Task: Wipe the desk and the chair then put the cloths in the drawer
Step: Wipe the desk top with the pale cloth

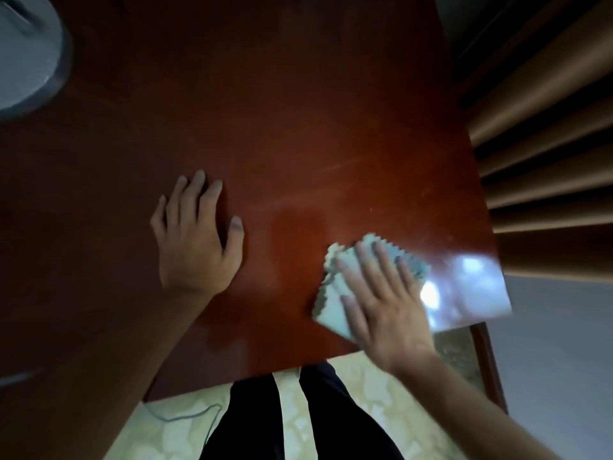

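A folded pale blue-green cloth [335,290] lies on the glossy red-brown desk [282,111], near its front right corner. My right hand [381,293] lies flat on the cloth with fingers straight and spread, pressing it onto the wood; the hand is blurred. My left hand [194,237] rests flat on the desk to the left of the cloth, fingers relaxed, holding nothing. The chair and the drawer are not in view.
A grey round object [26,51] sits at the desk's far left corner. Brown pleated curtains [547,154] hang just right of the desk. Below the front edge are my dark trouser legs [298,423], a pale patterned floor and a thin cable [185,416].
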{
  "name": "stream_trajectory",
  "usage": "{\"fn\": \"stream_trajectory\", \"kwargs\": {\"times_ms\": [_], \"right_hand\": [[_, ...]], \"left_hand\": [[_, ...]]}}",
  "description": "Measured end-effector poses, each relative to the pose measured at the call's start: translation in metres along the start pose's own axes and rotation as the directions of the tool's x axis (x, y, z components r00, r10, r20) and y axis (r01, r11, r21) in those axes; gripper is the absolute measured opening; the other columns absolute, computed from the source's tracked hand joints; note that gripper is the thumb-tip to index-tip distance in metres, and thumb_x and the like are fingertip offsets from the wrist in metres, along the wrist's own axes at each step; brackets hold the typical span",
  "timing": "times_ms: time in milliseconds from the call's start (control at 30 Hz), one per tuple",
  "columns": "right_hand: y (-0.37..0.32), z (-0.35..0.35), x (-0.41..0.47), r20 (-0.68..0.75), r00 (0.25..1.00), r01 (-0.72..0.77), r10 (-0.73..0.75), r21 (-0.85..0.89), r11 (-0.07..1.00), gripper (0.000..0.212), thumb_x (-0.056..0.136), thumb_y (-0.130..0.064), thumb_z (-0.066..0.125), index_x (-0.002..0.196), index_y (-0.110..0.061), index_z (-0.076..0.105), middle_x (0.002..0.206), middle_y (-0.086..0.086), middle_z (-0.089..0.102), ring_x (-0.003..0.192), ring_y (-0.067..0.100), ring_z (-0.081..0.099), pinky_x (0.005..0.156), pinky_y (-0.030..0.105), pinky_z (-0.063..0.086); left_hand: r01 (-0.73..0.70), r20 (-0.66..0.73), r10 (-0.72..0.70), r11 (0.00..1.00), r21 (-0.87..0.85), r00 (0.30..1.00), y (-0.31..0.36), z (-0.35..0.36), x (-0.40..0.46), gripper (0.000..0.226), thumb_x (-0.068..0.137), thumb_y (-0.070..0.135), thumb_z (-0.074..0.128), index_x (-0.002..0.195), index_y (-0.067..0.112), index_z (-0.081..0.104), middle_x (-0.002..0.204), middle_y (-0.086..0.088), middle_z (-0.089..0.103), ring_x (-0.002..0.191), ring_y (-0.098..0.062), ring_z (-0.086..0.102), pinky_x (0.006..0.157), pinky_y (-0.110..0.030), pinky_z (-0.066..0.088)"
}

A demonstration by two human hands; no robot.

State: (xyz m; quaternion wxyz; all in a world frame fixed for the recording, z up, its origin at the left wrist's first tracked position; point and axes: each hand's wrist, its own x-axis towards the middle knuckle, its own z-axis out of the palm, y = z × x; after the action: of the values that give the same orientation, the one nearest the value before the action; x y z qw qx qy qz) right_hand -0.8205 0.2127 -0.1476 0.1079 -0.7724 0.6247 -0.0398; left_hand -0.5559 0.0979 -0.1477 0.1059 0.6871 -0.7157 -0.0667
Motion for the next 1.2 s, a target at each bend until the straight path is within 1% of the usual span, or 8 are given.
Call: {"fn": "stream_trajectory", "kwargs": {"times_ms": [100,200,367,467,633,767,1033,1200], "right_hand": [[0.050,-0.010,-0.015,-0.059,0.973,-0.222,0.222,0.002,0.975,0.054,0.103,-0.036,0.027,0.155,-0.022,0.028,0.163,0.010,0.022,0.152,0.029,0.013,0.121,0.051,0.016],[0.079,-0.016,-0.036,-0.130,0.881,-0.456,0.455,0.026,0.890,0.054,0.103,-0.033,0.027,0.155,-0.019,0.029,0.163,0.012,0.022,0.152,0.029,0.013,0.120,0.054,0.018],[0.065,-0.013,-0.039,-0.123,0.788,-0.600,0.603,0.066,0.797,0.057,0.103,-0.038,0.019,0.157,-0.021,0.022,0.163,0.013,0.020,0.152,0.032,0.013,0.121,0.053,0.011],[0.039,-0.011,-0.029,-0.082,0.839,-0.537,0.539,0.046,0.843,0.058,0.103,-0.040,0.019,0.157,-0.019,0.023,0.163,0.014,0.021,0.151,0.035,0.013,0.120,0.055,0.012],[-0.027,-0.001,0.006,-0.023,0.881,-0.470,0.473,0.080,0.879,0.059,0.102,-0.041,0.020,0.157,-0.021,0.023,0.164,0.012,0.018,0.152,0.034,0.010,0.121,0.054,0.010],[-0.100,0.011,0.048,0.041,0.957,-0.289,0.287,0.055,0.956,0.059,0.101,-0.041,0.021,0.157,-0.022,0.022,0.163,0.013,0.019,0.152,0.035,0.010,0.120,0.054,0.007],[-0.300,0.043,0.127,0.162,0.987,-0.012,0.015,-0.020,1.000,0.062,0.100,-0.046,0.013,0.159,-0.025,0.008,0.165,0.012,0.010,0.152,0.034,0.001,0.121,0.054,0.005],[-0.445,0.065,0.134,0.224,0.973,0.066,-0.060,-0.017,0.998,0.068,0.095,-0.050,0.008,0.159,-0.025,0.009,0.166,0.010,0.008,0.153,0.032,-0.001,0.121,0.053,0.003]], "left_hand": [[0.009,0.009,-0.009,1.000,-0.011,1.000,-0.001,0.001,0.002,0.055,0.092,0.040,0.042,0.140,0.013,0.044,0.154,-0.011,0.039,0.147,-0.029,0.026,0.119,-0.051,0.016],[0.021,0.008,-0.021,0.999,-0.034,1.000,0.000,-0.001,0.000,0.055,0.092,0.040,0.042,0.141,0.014,0.044,0.154,-0.011,0.038,0.148,-0.029,0.025,0.119,-0.050,0.014],[0.007,0.099,-0.002,0.999,-0.054,0.995,-0.005,-0.008,0.002,0.063,0.089,0.048,0.040,0.144,0.017,0.039,0.157,-0.011,0.032,0.149,-0.028,0.019,0.120,-0.049,0.010],[-0.001,0.159,0.010,0.999,-0.051,0.987,-0.003,-0.014,-0.009,0.064,0.088,0.048,0.038,0.145,0.019,0.040,0.158,-0.008,0.031,0.149,-0.025,0.020,0.119,-0.049,0.011],[-0.060,0.134,0.069,0.996,-0.068,0.989,-0.005,-0.036,-0.072,0.052,0.087,0.037,0.048,0.135,0.018,0.053,0.148,-0.007,0.047,0.140,-0.024,0.039,0.113,-0.046,0.028],[-0.035,0.120,0.048,0.994,-0.103,0.992,-0.048,-0.058,-0.122,0.045,0.088,0.029,0.052,0.131,0.017,0.057,0.145,-0.006,0.049,0.136,-0.021,0.044,0.112,-0.044,0.032],[0.335,0.031,-0.336,0.921,-0.200,0.941,-0.241,-0.128,-0.181,0.036,0.087,0.023,0.053,0.122,0.019,0.061,0.137,-0.002,0.055,0.129,-0.021,0.050,0.104,-0.043,0.038],[0.420,0.043,-0.424,0.868,-0.265,0.905,-0.358,-0.173,-0.215,0.035,0.085,0.023,0.053,0.118,0.021,0.063,0.133,0.002,0.057,0.119,-0.018,0.056,0.097,-0.039,0.042]]}}
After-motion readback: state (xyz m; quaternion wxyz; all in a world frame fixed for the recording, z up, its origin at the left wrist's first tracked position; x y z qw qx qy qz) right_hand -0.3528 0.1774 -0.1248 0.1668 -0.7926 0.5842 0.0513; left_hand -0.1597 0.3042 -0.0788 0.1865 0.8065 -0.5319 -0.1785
